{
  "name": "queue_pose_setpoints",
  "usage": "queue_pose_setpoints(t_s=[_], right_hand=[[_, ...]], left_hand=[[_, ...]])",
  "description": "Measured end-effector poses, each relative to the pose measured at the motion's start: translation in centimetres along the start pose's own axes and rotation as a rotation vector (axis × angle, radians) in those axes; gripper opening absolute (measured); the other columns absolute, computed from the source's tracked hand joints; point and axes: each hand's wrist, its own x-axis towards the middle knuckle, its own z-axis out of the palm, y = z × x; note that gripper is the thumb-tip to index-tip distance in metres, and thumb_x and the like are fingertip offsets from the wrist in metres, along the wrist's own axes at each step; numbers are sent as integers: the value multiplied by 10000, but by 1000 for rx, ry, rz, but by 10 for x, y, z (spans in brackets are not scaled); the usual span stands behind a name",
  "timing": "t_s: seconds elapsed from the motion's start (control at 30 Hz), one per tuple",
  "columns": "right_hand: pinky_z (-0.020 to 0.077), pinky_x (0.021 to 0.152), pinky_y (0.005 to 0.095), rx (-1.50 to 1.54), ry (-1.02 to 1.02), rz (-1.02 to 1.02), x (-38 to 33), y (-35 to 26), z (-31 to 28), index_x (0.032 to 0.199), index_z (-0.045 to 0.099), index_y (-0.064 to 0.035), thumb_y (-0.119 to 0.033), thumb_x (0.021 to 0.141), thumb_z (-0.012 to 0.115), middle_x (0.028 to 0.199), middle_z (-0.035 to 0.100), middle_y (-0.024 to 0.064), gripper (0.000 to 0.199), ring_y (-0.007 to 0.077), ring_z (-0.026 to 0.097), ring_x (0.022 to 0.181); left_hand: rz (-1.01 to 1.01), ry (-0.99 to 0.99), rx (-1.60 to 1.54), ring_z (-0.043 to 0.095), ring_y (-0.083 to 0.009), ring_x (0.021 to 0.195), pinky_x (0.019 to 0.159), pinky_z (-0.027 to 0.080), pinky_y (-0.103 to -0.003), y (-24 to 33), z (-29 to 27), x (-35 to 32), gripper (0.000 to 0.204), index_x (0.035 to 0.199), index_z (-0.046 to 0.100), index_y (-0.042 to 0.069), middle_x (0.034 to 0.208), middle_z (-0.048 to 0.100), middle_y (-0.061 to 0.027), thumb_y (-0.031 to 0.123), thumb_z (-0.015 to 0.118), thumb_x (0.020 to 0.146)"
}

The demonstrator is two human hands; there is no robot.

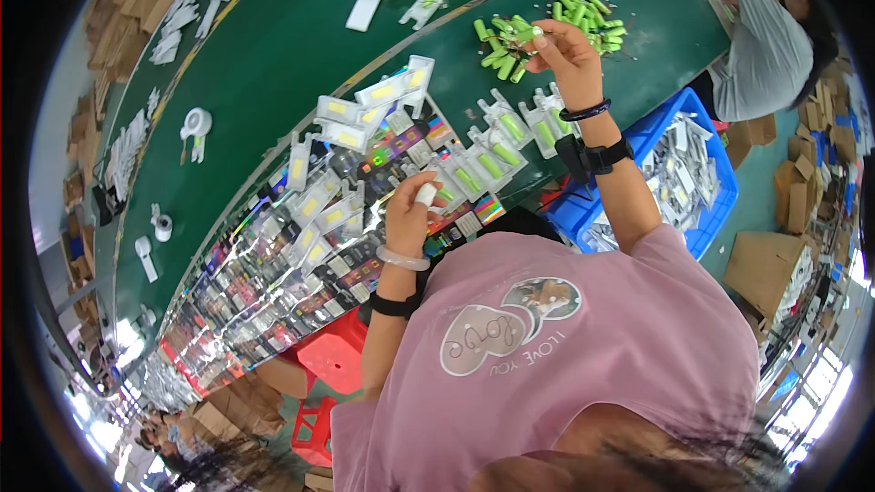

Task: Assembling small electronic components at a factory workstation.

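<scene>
My right hand (570,56) reaches over the far right of the table. Its thumb and fingertips pinch the end of a green cylindrical battery (525,35), in front of a pile of similar batteries (578,11) with thin wires. Nearer to me, my left hand (408,217) is closed on a small white piece (426,195) whose kind I cannot make out. Just right of that hand stands a row of clear-and-white lamp housings (490,157), several with a green battery inside. Left of it, white lamp panels with yellow strips (344,135) lie in a loose heap.
Shiny printed packages (264,278) cover the table's near left. A blue bin (728,193) full of white parts stands at my right. Beyond a raised edge, a green belt (273,46) carries white lamps. A person in grey (770,55) sits far right; red stools (335,355) stand below.
</scene>
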Motion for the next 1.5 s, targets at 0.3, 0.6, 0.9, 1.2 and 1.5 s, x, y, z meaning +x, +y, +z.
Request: queue_pose_setpoints(t_s=[0.3, 0.6, 0.9, 1.2, 1.5], right_hand=[[497, 582, 227, -146, -186, -92, 26, -29, -9, 1084, 587, -8, -97, 894, 596, 796, 630, 49, 210, 89, 607, 644], [504, 619, 207, -214, -266, -79, 35, -53, -15, 1133, 595, -6, -88, 893, 599, 819, 637, 37, 254, 79, 604, 660], [479, 564, 195, -452, -308, -151, 54, -64, -18, 1093, 640, -38, -142, 892, 613, 808, 638, 18, 228, 59, 565, 597], [392, 464, 214, -584, -389, 29, 68, -31, -35, 1071, 657, -73, -214, 881, 629, 656, 568, -17, 238, 44, 469, 494], [394, 499, 199, -479, -353, 163, 84, -28, -45, 1100, 646, -53, -200, 886, 622, 728, 577, -5, 261, 44, 474, 542]], left_hand=[[23, -41, -17, 608, -125, 759, 580, 482, -206, -3, 8, -4, 296, 1128, 582, 41, 1006, 609, -70, 9, 441, 869], [56, -29, 51, 607, -140, 773, 593, 494, -221, -1, 13, 0, 301, 1126, 571, 18, 1010, 607, -85, -7, 418, 869], [-9, -33, 42, 614, -101, 732, 540, 496, -176, 0, 26, -2, 279, 1119, 569, 35, 976, 613, -56, -8, 440, 876], [-13, -29, 46, 600, -125, 771, 555, 472, -211, 8, 30, -4, 239, 1129, 579, 45, 1003, 603, -67, 55, 474, 915], [2, -31, 46, 606, -134, 770, 563, 482, -223, 1, 23, 7, 241, 1114, 578, 38, 1005, 600, -70, 30, 468, 900]])
